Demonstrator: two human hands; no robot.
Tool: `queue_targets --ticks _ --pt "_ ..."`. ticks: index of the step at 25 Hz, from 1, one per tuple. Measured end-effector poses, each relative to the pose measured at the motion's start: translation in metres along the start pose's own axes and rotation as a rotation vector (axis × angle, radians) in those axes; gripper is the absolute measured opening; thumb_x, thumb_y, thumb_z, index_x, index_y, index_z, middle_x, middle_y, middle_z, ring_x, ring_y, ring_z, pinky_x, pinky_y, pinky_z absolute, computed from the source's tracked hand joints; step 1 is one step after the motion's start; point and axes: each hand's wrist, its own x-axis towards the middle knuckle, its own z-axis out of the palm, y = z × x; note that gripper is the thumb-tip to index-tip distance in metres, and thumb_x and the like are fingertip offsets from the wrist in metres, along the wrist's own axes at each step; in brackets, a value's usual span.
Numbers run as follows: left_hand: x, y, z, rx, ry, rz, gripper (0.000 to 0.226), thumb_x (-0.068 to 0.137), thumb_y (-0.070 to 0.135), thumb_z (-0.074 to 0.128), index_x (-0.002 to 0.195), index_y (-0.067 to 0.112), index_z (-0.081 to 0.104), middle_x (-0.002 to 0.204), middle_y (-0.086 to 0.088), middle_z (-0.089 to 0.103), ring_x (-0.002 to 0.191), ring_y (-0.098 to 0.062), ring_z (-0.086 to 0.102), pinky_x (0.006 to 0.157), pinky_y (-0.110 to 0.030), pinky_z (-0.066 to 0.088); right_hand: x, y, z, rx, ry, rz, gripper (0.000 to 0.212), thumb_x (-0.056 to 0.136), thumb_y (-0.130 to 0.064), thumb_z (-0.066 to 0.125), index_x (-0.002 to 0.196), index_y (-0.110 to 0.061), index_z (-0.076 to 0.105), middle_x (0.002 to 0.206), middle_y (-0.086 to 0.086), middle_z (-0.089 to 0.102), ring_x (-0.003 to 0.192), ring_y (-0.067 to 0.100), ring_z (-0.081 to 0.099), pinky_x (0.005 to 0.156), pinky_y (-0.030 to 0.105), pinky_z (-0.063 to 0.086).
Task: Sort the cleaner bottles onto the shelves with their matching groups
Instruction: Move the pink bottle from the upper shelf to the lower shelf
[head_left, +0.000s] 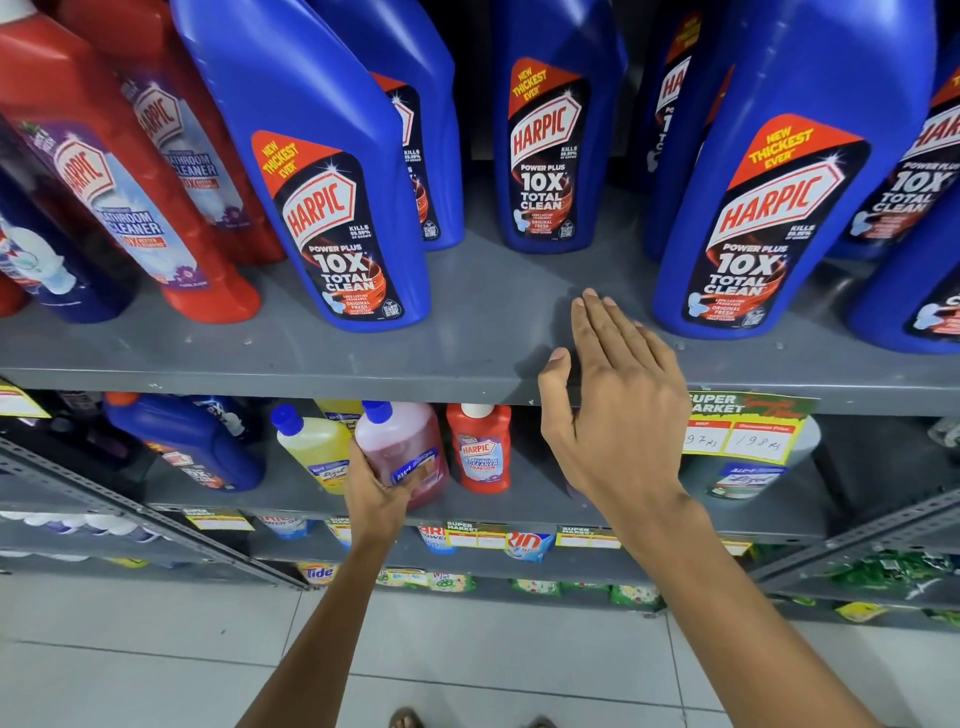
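A person faces grey metal shop shelves (363, 364) stocked with cleaner bottles, seen from above along both bare arms

The left hand (379, 486) reaches to the second shelf down and holds a pink translucent plastic bottle with a blue cap (402, 447). The fingers (421, 475) wrap around the bottle's lower body across its label, with the palm on the bottle's left side, so the bottle sits between palm and fingers. It leans slightly and stands near the front edge of that shelf, just beside a yellow translucent bottle with a blue cap (311, 441) on its left and a small red bottle with a white cap (480, 449) on its right. The grip low on the body probably lets the hand lift or slide it without tipping its neighbours; whether it is being taken out or set down cannot be told

The right hand (608, 410) is flat and empty, its fingers (597, 322) extended and held close together, thumb apart. It hovers over the front edge of the upper shelf, in a bare gap between two tall blue plastic toilet-cleaner bottles (332, 197) standing at that edge. A third blue bottle stands further back behind the gap

Tall red plastic bathroom-cleaner bottles (135, 176) are grouped at the left end of the upper shelf, blue ones fill the rest, so colours seem to mark the groups. A green and yellow paper price tag (748, 426) hangs from the front edge to the right of the right hand
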Motion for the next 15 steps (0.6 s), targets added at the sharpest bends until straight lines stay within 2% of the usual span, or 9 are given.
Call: queue_targets --ticks 9,11,13,15 --pt "-0.0029 -0.0008 -0.0019 -0.019 -0.039 -0.006 0.099 0.072 0.01 0.099 0.154 0.02 0.044 0.148 -0.009 0.063 0.136 -0.033 0.062 0.105 -0.059 0.06 0.0004 -0.0017 -0.0023 0.002 -0.005 0.003 0.054 0.107 -0.032 0.045 0.144 -0.001 0.068 0.151 0.014 0.067 0.145 0.026 0.063 0.124 0.039 0.043" --pt "-0.0039 0.0008 -0.0029 -0.019 -0.049 -0.001 0.098 0.073 0.012 0.098 0.154 0.019 0.044 0.148 -0.009 0.063 0.135 -0.033 0.062 0.105 -0.055 0.061 0.0 -0.0021 -0.0023 0.009 -0.002 0.006 0.054 0.107 -0.032 0.045 0.144 -0.001 0.068 0.151 0.014 0.067 0.145 0.026 0.063 0.124 0.04 0.044" --pt "-0.0048 0.0009 -0.0041 -0.01 -0.055 -0.004 0.096 0.071 0.012 0.099 0.151 0.015 0.047 0.145 -0.01 0.066 0.131 -0.032 0.066 0.098 -0.041 0.065 -0.0001 -0.0016 -0.0019 0.01 -0.004 0.005 0.054 0.107 -0.032 0.045 0.144 -0.001 0.068 0.151 0.014 0.067 0.145 0.026 0.062 0.124 0.041 0.045" --pt "-0.0078 -0.0016 -0.0069 0.01 -0.051 -0.009 0.092 0.07 0.011 0.1 0.146 0.01 0.049 0.14 -0.012 0.069 0.125 -0.032 0.069 0.082 -0.018 0.064 -0.0001 -0.0017 -0.0019 0.015 -0.004 0.008 0.053 0.107 -0.032 0.045 0.145 -0.001 0.068 0.151 0.014 0.067 0.145 0.026 0.062 0.124 0.041 0.045"
